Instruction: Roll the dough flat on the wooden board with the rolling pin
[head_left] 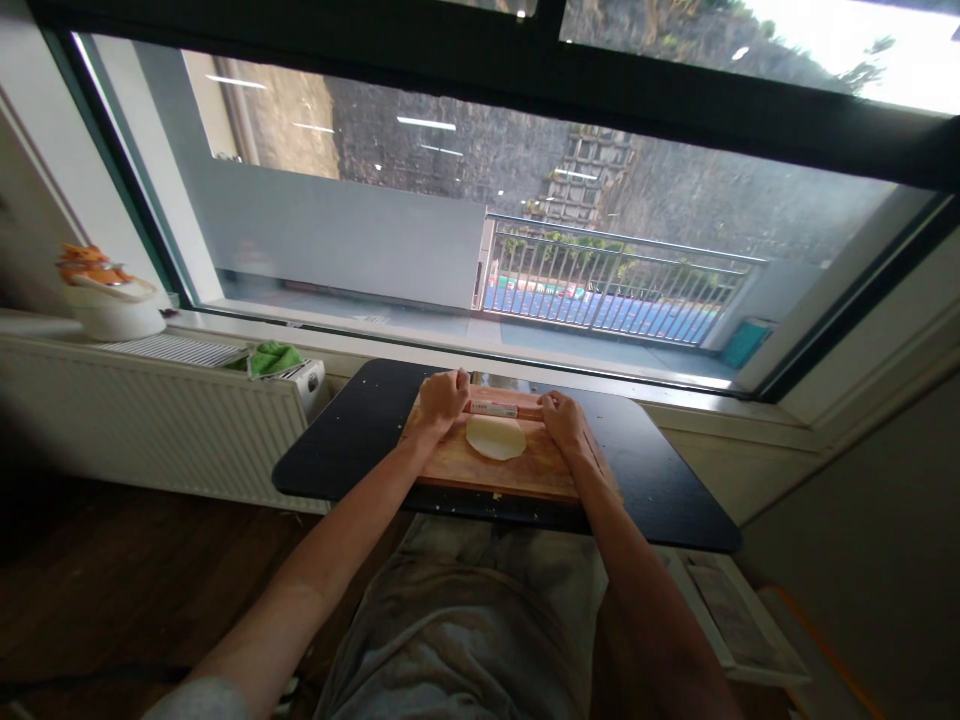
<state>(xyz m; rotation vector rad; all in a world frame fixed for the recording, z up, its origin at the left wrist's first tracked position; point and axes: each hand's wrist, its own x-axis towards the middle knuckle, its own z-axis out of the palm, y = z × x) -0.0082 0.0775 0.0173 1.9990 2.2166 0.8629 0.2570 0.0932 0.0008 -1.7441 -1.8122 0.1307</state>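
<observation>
A wooden rolling pin [493,409] with a printed label lies crosswise over the far edge of a flat, pale round of dough [496,440]. My left hand [446,394] is closed round the pin's left end. Its right end is gripped by my right hand [562,418], with the fingers curled over it. Beneath the dough is a wooden cutting board [480,476]. Whatever part of the dough is under the pin is hidden.
The board rests on a black table [660,480] with rounded corners, dotted with small crumbs. A window sill lies just behind it. At left are a white radiator [165,420], a green cloth [274,359] and a white container [116,308].
</observation>
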